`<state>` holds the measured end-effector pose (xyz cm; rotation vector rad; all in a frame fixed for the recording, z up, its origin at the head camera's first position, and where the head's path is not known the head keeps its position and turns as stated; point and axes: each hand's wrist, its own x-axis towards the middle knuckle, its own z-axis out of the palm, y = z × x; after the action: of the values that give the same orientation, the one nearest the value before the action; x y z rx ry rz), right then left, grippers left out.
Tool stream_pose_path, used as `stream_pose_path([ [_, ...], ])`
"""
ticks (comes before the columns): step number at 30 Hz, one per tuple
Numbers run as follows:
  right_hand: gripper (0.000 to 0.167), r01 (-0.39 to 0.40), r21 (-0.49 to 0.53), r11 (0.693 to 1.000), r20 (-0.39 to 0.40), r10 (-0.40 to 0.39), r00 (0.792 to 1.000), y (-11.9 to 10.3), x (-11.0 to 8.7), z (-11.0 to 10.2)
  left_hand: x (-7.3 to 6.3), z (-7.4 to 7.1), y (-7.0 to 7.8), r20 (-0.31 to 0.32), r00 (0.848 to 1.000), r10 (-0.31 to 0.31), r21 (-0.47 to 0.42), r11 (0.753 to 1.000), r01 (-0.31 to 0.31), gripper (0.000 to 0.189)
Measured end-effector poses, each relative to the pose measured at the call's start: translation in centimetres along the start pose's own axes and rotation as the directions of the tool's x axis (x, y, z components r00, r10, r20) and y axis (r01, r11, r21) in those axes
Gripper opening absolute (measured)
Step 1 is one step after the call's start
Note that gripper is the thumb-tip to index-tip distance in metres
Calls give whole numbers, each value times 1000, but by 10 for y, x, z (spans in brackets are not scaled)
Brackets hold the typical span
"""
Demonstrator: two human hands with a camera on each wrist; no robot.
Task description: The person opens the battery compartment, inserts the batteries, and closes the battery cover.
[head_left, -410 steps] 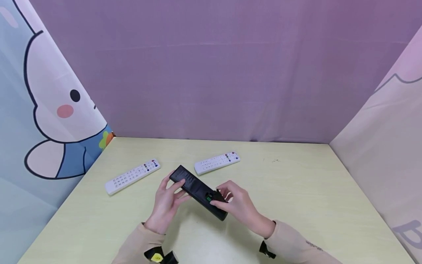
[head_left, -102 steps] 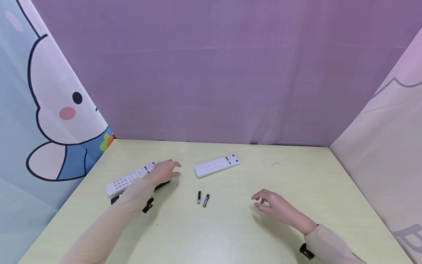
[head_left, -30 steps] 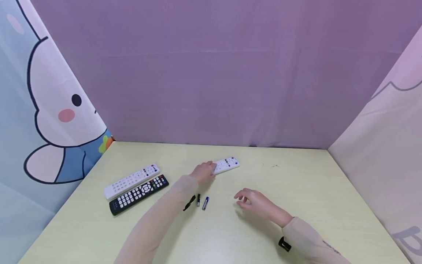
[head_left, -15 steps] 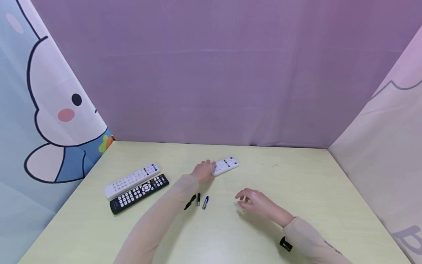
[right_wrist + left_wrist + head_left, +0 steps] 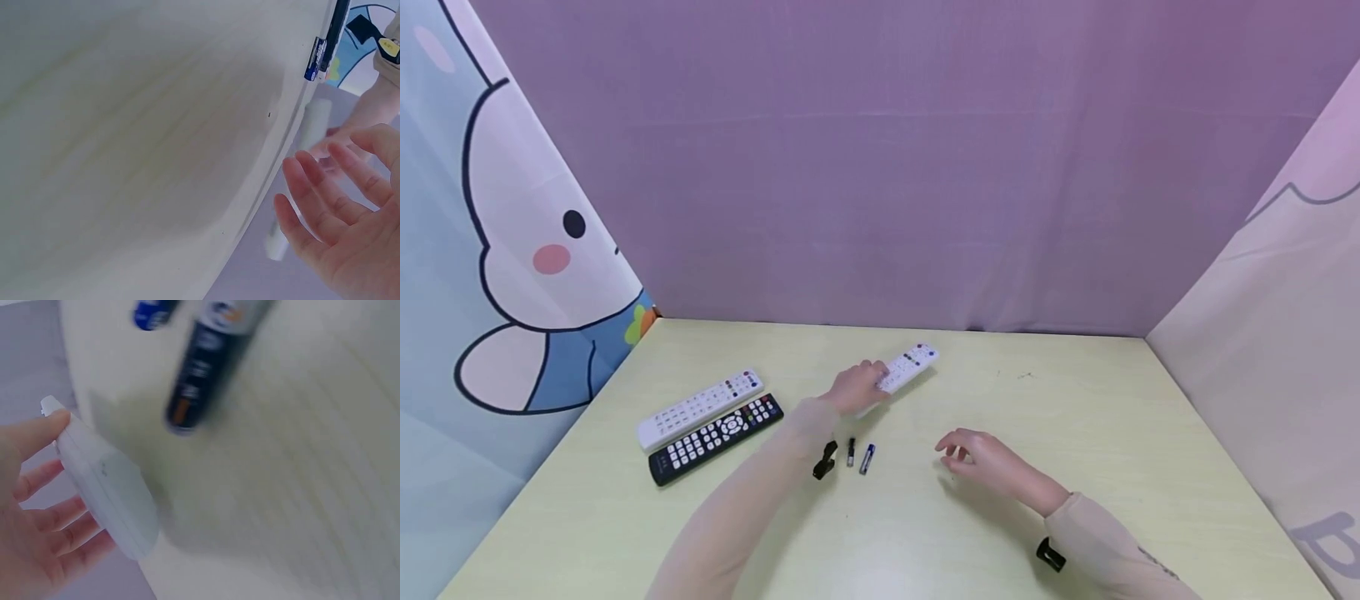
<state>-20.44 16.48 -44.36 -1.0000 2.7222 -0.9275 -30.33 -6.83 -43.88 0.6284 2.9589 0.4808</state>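
Note:
My left hand (image 5: pixel 856 390) grips a white remote control (image 5: pixel 910 367) by its near end, thumb on one edge and fingers on the other. In the left wrist view the remote (image 5: pixel 109 481) is tilted, with its smooth back showing. Two small batteries (image 5: pixel 867 459) lie on the table just this side of that hand; one dark battery (image 5: pixel 197 375) looms large in the left wrist view. To the right, my right hand (image 5: pixel 981 457) hovers over the table with loosely bent fingers and holds nothing; its palm (image 5: pixel 350 231) shows in the right wrist view.
At the left, a second white remote (image 5: pixel 700 410) and a black remote (image 5: pixel 717 439) lie side by side on the pale table (image 5: pixel 1075 417). A purple curtain (image 5: pixel 880 167) closes off the back, and printed cloths hang at both sides.
The black remote, earlier in both hands, now lies at the left beside a white one. Two batteries came to lie on the table. Just now the left hand has turned and raised the other white remote.

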Motion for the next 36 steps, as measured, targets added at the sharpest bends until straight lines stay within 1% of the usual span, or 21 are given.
stream_pose_path([
  [2, 18, 3, 0, 1000, -3, -3, 1000, 0, 0, 0, 0, -4, -1, -11, 1000, -10, -72, 997, 9, 45],
  [5, 19, -5, 6, 1000, 2, 5, 1000, 0, -1, 1, -3, -11, 1, -16, 999, -39, -165, 986, 36, 45],
  [10, 19, -7, 23, 1000, 15, 6, 1000, -2, -1, 1, -8, -18, 2, -26, 997, -78, -268, 961, 68, 47],
  [12, 19, 1, 23, 1000, 14, -1, 1000, -2, -1, 1, -10, -19, 1, -33, 996, -86, -317, 946, 71, 47],
  [15, 19, 9, 24, 1000, 10, -9, 1000, -3, -1, 1, -14, -22, 2, -38, 994, -98, -406, 911, 74, 45],
  [18, 20, 16, 23, 1000, 6, -16, 1000, -4, -1, 1, -19, -25, 5, -42, 994, -103, -499, 864, 68, 44],
  [19, 20, 14, 24, 1000, 6, -14, 1000, -5, -1, 0, -20, -26, 6, -41, 994, -104, -531, 845, 66, 44],
  [22, 21, 7, 29, 1000, 6, -7, 1000, -6, -2, 0, -25, -27, 9, -61, 994, -88, -608, 793, 33, 41],
  [25, 21, 10, 31, 999, -1, -10, 1000, -8, -3, 0, -29, -28, 11, -80, 994, -75, -664, 748, 3, 40],
  [28, 20, 17, 28, 999, -10, -16, 1000, -10, -3, 0, -32, -29, 13, -102, 993, -67, -699, 714, -23, 41],
  [30, 20, 20, 26, 999, -17, -20, 1000, -12, -3, 1, -35, -29, 14, -110, 991, -69, -730, 683, -33, 41],
  [33, 20, 23, 16, 1000, -29, -22, 999, -14, -3, 1, -39, -30, 16, -120, 989, -80, -786, 617, -46, 40],
  [36, 19, 42, 11, 999, -49, -42, 998, -16, -4, 1, -43, -31, 17, -129, 988, -90, -839, 541, -60, 39],
])
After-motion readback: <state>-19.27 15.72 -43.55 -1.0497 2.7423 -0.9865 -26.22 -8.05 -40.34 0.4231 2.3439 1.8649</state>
